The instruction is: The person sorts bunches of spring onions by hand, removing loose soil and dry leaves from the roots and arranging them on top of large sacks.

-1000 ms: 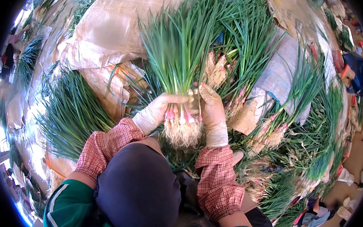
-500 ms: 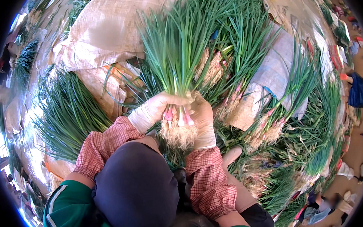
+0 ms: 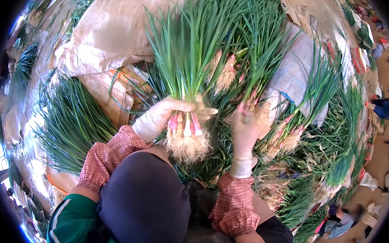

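Note:
My left hand [image 3: 170, 113], in a pale glove, is closed round a bunch of spring onions [image 3: 185, 83]. The green leaves fan upward, and the pink-white bulbs and pale stringy roots [image 3: 188, 143] hang below my fingers. To the right, my right hand [image 3: 245, 127] is apart from that bunch, at the lower end of another group of spring onions [image 3: 255, 87]. Its fingers are blurred, so whether they grip those stems is unclear. Behind the held bunch lie more spring onions, their roots [image 3: 226, 74] showing.
A large beige woven sack [image 3: 115, 27] lies at the far left. Below it spreads a heap of green leaves [image 3: 76, 123]. At right, a greyish sack [image 3: 303, 61] lies beside more spring onions [image 3: 287, 134]. Loose greens [image 3: 321, 156] cover the right side.
My right hand has left the held bunch and moved right to the other spring onions. My left hand keeps its hold, shifted slightly left.

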